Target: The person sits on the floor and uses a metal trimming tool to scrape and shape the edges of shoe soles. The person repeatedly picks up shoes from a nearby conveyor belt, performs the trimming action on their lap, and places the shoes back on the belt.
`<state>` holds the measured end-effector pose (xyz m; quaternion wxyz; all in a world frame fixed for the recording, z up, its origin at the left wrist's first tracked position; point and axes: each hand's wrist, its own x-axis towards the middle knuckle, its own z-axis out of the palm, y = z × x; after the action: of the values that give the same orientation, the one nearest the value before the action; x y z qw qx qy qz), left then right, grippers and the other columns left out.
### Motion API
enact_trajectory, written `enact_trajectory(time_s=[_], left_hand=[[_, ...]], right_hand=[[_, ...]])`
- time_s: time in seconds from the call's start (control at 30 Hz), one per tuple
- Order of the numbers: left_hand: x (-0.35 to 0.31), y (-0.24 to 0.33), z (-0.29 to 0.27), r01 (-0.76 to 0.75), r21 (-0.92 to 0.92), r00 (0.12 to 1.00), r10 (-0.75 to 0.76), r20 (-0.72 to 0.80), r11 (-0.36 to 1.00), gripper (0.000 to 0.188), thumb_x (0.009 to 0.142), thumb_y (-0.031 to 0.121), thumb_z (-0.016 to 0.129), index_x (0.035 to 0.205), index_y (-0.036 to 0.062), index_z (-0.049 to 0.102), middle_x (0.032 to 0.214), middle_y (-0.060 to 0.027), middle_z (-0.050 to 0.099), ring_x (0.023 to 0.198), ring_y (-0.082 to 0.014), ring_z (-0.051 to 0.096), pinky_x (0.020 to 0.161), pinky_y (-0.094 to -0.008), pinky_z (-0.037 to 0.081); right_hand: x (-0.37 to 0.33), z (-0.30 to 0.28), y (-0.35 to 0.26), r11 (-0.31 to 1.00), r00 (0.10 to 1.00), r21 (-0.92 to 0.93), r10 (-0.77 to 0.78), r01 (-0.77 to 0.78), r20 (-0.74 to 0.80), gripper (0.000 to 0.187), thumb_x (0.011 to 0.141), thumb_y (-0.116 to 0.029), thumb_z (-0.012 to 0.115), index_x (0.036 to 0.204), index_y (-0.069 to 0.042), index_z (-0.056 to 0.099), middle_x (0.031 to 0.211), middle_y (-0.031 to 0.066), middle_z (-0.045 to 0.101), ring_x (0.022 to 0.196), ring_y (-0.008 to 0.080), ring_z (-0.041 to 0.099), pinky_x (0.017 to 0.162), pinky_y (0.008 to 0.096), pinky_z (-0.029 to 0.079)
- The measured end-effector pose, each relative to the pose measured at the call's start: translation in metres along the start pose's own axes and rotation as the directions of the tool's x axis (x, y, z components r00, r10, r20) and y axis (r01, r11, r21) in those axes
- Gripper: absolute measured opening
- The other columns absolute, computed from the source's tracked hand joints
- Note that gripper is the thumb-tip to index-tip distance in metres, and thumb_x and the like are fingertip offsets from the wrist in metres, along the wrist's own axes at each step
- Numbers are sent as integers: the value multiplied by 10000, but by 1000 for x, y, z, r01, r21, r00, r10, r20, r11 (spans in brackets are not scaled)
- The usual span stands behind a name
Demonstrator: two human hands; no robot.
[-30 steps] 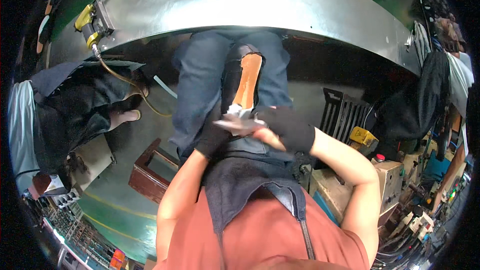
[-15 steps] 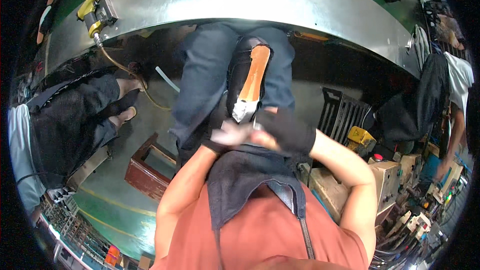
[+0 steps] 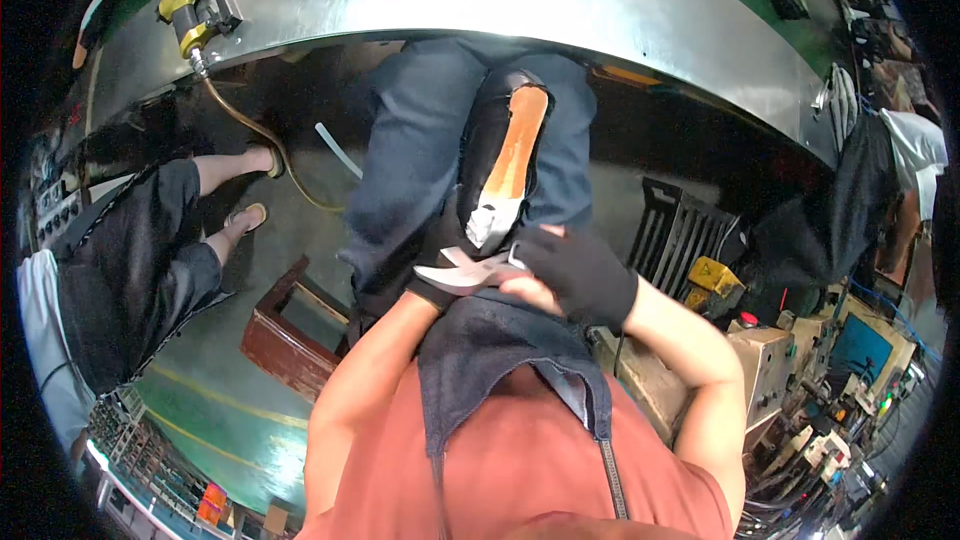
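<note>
ok so the main thing that's changed here: the metal tool (image 3: 462, 275) was just a smear in the last couple of views, and now it's sharp enough to make out its pale head with two curved prongs, so I'd guess it's slowed right down or paused between strokes. The shoe (image 3: 518, 150) hasn't really gone anywhere, it's lying sole up on the person's lap between the thighs, toe pointing at the shiny metal surface (image 3: 480, 0) and the whitish heel end back toward the belly. Right hand (image 3: 580, 270) is in a black fingerless glove and curled closed around the tool's handle, with the head sticking out to the left, just below the heel. Left hand (image 3: 444, 237) is gloved too, down beside the heel end and partly behind the tool, and honestly I can't tell how open it is or if it's gripping the shoe. To me that puts the work at the heel, with the lap acting as the holder. Meanwhile a yellow air tool (image 3: 185, 18) sits on the surface off to the left with its hose (image 3: 265, 135) hanging down, nowhere near either hand
</note>
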<state>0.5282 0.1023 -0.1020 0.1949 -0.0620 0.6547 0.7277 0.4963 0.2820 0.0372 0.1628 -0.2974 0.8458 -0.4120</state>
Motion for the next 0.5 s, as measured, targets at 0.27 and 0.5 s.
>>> enact_trajectory(time_s=[0.27, 0.5], left_hand=[[-3, -22, -17, -179, 458, 968, 73, 239, 871, 955, 702, 343, 776, 1385, -46, 234, 1307, -267, 438, 1168, -351, 502, 958, -387, 420], [2, -21, -29, -81, 198, 960, 24, 278, 977, 900, 749, 239, 757, 1412, -30, 210, 1330, -240, 446, 1234, -314, 453, 1030, -377, 352]], right_hand=[[-15, 19, 12, 982, 994, -164, 103, -98, 20, 325, 864, -349, 596, 776, -36, 582, 731, 166, 589, 665, 359, 595, 584, 427, 463], [-28, 23, 23, 973, 989, -185, 144, -135, 38, 335, 882, -360, 575, 831, -31, 609, 745, 194, 600, 670, 387, 570, 571, 441, 438]])
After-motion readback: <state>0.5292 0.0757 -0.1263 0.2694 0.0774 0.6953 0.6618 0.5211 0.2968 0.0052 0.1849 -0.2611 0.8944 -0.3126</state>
